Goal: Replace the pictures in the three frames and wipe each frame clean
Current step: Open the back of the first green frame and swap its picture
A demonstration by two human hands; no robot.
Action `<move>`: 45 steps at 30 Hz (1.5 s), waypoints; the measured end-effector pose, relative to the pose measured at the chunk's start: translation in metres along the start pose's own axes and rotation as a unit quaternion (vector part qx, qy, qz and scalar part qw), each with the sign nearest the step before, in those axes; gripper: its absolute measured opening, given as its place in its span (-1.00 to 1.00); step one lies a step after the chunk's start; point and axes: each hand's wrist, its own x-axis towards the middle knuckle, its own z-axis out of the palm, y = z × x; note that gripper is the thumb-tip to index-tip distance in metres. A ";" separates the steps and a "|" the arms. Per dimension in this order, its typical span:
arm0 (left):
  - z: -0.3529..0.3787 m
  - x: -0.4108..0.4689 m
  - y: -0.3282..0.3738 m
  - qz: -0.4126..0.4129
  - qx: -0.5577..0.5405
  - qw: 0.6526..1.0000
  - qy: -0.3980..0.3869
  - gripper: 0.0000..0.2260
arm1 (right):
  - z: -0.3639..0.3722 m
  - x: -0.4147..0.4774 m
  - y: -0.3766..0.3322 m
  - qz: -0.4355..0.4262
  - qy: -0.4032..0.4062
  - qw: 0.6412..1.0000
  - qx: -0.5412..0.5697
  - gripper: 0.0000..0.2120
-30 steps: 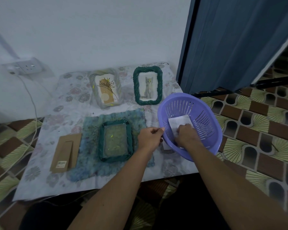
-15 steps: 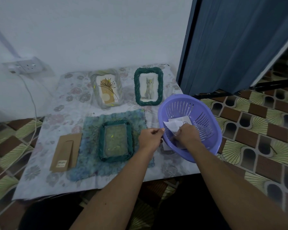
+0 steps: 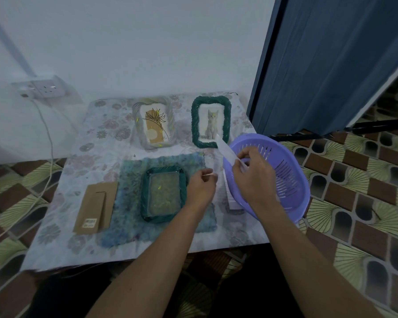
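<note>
Paper swap step, third frame, by my read. Right hand [image 3: 254, 180] holds over the near rim of the purple basket [image 3: 287, 180], thumb and forefinger pinched on a white picture sheet [image 3: 226, 150] that stands tilted, nearly edge-on to the camera, between basket and green rope frame [image 3: 211, 121]. Left hand [image 3: 201, 187] sits just beside it, fingers curled, tips nipping a thin white edge (looks like the same paper or a second sheet, too blurred to split). Open frame [image 3: 163, 193] lies flat on the blue fuzzy cloth [image 3: 126, 203], glass showing and no picture in it, and its cardboard backing [image 3: 95, 207] lies apart to the left on the floral table cover [image 3: 90, 157]. Pale frame [image 3: 153, 125] with a flower print stands at the back next to the cat one. Handling: sheet is light, thin and floppy, bends under its own weight, creases and smudges easily, so take it by the margins with two-point pinches on opposite edges and keep fingertips off the printed face. Frame glass is likely fragile and slick, so it is best held by the woven rim. Wall socket [image 3: 44, 88] and cable are well clear. No wiping visible yet.
</note>
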 end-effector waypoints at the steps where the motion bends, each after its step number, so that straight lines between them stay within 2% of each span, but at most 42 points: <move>1: -0.007 0.001 -0.001 -0.001 -0.029 1.000 -0.001 -0.79 | 0.003 -0.002 -0.009 -0.013 0.004 1.000 0.014 -0.92; 3: -0.021 0.003 -0.005 -0.018 -0.123 0.992 -0.003 -0.79 | 0.012 -0.005 -0.027 -0.019 0.006 0.998 0.051 -0.88; 5: -0.038 0.003 -0.008 -0.055 -0.223 0.973 -0.003 -0.86 | 0.025 -0.008 -0.044 0.013 -0.013 0.994 0.106 -0.85; 8: -0.065 0.000 -0.016 -0.088 -0.248 0.965 0.004 -0.85 | 0.048 -0.015 -0.059 0.080 -0.041 0.981 0.172 -0.83; 11: -0.093 -0.007 -0.026 -0.103 -0.214 0.971 0.014 -0.79 | 0.073 -0.023 -0.066 0.140 -0.076 0.966 0.206 -0.82; 14: -0.117 -0.008 -0.042 -0.088 -0.155 0.983 0.045 -0.84 | 0.095 -0.029 -0.067 0.196 -0.120 0.947 0.225 -0.82; 17: -0.138 -0.002 -0.062 -0.057 -0.047 0.992 0.102 -0.90 | 0.118 -0.036 -0.066 0.250 -0.156 0.927 0.231 -0.85; 19: -0.151 0.000 -0.070 -0.030 0.031 0.990 0.132 -0.90 | 0.131 -0.039 -0.065 0.268 -0.183 0.923 0.206 -0.90; 22: -0.165 0.004 -0.075 0.006 0.141 0.981 0.135 -0.81 | 0.148 -0.042 -0.061 0.274 -0.229 0.922 0.147 -0.94; 27: -0.172 0.019 -0.075 0.045 0.229 0.965 0.119 -0.79 | 0.162 -0.040 -0.051 0.275 -0.247 0.928 0.055 -0.88; 34: -0.168 0.030 -0.080 0.060 0.302 0.942 0.132 -0.82 | 0.172 -0.036 -0.043 0.242 -0.240 0.940 -0.013 -0.83; 38: -0.165 0.028 -0.081 0.061 0.311 0.939 0.135 -0.75 | 0.170 -0.034 -0.039 0.232 -0.235 0.943 -0.027 -0.64; 45: -0.162 0.026 -0.082 0.072 0.298 0.942 0.134 -0.76 | 0.168 -0.035 -0.043 0.235 -0.237 0.942 -0.031 -0.73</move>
